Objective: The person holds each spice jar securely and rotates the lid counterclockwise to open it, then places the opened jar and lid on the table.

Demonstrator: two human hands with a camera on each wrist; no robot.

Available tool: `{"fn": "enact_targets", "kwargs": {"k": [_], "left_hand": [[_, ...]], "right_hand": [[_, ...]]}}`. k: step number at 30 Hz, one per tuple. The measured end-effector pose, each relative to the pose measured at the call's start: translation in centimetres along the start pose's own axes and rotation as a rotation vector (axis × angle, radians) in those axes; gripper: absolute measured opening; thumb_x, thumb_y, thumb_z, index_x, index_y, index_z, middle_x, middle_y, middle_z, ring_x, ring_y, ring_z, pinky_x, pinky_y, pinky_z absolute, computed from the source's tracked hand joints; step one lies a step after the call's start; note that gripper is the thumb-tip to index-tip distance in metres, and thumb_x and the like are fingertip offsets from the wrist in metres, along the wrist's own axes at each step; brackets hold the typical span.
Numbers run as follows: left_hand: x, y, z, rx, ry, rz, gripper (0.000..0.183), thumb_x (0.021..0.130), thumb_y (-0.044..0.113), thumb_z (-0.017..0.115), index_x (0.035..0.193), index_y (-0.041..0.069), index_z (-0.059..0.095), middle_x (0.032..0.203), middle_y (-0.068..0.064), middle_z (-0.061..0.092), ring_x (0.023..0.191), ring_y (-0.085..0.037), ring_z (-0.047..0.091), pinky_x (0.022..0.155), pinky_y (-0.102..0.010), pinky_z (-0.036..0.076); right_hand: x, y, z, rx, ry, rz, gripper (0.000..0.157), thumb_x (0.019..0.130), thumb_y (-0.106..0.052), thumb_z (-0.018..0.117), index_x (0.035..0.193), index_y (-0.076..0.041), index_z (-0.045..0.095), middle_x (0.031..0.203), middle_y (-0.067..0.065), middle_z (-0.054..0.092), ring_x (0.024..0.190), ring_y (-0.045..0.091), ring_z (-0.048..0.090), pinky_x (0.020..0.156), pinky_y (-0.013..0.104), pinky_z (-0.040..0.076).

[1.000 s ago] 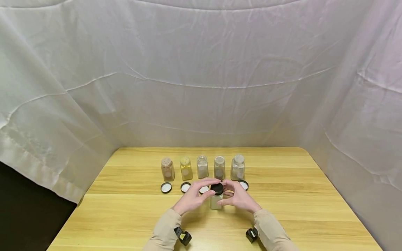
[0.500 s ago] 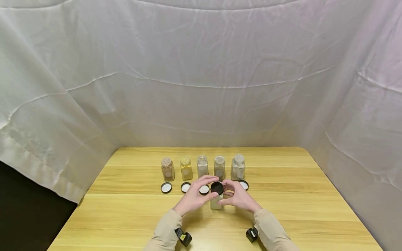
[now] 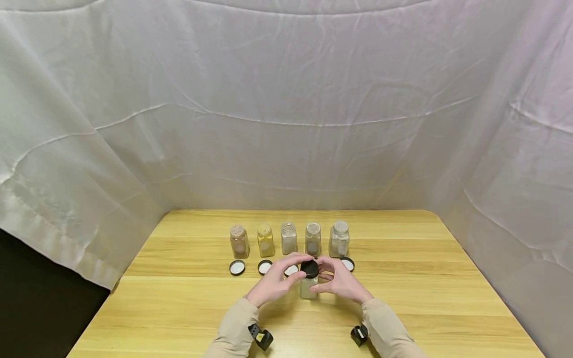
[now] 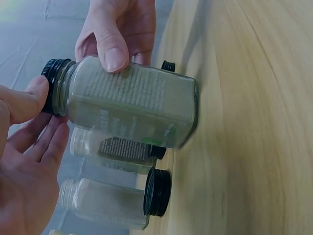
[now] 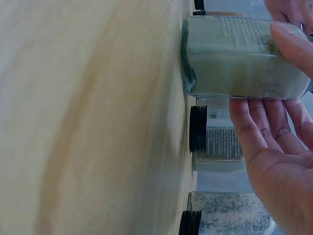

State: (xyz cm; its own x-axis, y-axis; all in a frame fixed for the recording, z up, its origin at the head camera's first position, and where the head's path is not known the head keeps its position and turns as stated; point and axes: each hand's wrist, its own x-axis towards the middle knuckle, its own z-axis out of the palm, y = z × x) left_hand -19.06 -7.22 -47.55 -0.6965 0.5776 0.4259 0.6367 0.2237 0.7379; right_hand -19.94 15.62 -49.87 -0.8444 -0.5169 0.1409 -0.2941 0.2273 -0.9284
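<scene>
A square glass spice jar with pale greenish contents stands upright on the table between both hands. Its black lid sits on the neck. My left hand holds that lid between thumb and fingers, the thumb showing on its side in the left wrist view. On the other side, my right hand grips the jar's body. The right thumb lies across the printed face, and the right fingers support the opposite side.
Several lidless spice jars stand in a row behind: reddish, yellow, whitish, greyish and speckled. Black lids with white liners lie before them, some partly behind the hands. Pale curtains surround the table.
The left thumb and fingers turned slightly around the lid, then came back near their earlier position. The right hand and the jar stay in place.
</scene>
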Motion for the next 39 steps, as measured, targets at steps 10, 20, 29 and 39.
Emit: {"fn": "enact_targets", "kwargs": {"k": [10, 20, 29, 39], "left_hand": [[0.05, 0.29, 0.31, 0.018, 0.059, -0.047, 0.044, 0.094, 0.021, 0.071, 0.134, 0.005, 0.062, 0.132, -0.010, 0.063, 0.118, -0.025, 0.061, 0.105, -0.046, 0.052], [0.07, 0.16, 0.05, -0.006, -0.026, -0.002, 0.045, 0.100, 0.014, 0.062, 0.143, 0.006, 0.053, 0.153, -0.012, 0.051, 0.143, -0.033, 0.047, 0.120, -0.051, 0.039], [0.24, 0.37, 0.23, 0.014, -0.004, -0.019, 0.041, 0.096, 0.014, 0.066, 0.136, 0.005, 0.060, 0.138, -0.012, 0.063, 0.130, -0.030, 0.059, 0.114, -0.043, 0.048], [0.35, 0.27, 0.62, 0.055, 0.047, -0.051, 0.048, 0.091, 0.019, 0.074, 0.135, 0.006, 0.061, 0.136, -0.008, 0.063, 0.126, -0.027, 0.060, 0.111, -0.043, 0.049]], "right_hand": [[-0.02, 0.09, 0.02, -0.015, 0.006, -0.002, 0.049, 0.078, -0.011, 0.086, 0.118, 0.001, 0.061, 0.120, 0.018, 0.065, 0.104, 0.004, 0.066, 0.102, 0.031, 0.057], [-0.02, 0.06, 0.00, -0.004, 0.000, 0.001, 0.049, 0.078, -0.012, 0.086, 0.118, -0.001, 0.061, 0.122, 0.018, 0.066, 0.111, 0.002, 0.065, 0.103, 0.032, 0.056], [0.04, -0.02, 0.00, 0.018, -0.008, -0.001, 0.051, 0.078, -0.011, 0.086, 0.121, -0.001, 0.061, 0.124, 0.018, 0.064, 0.109, -0.001, 0.065, 0.103, 0.028, 0.056], [0.02, -0.03, -0.04, 0.007, -0.007, -0.003, 0.050, 0.077, -0.012, 0.086, 0.120, -0.001, 0.061, 0.123, 0.018, 0.065, 0.109, 0.002, 0.066, 0.102, 0.029, 0.056]]}}
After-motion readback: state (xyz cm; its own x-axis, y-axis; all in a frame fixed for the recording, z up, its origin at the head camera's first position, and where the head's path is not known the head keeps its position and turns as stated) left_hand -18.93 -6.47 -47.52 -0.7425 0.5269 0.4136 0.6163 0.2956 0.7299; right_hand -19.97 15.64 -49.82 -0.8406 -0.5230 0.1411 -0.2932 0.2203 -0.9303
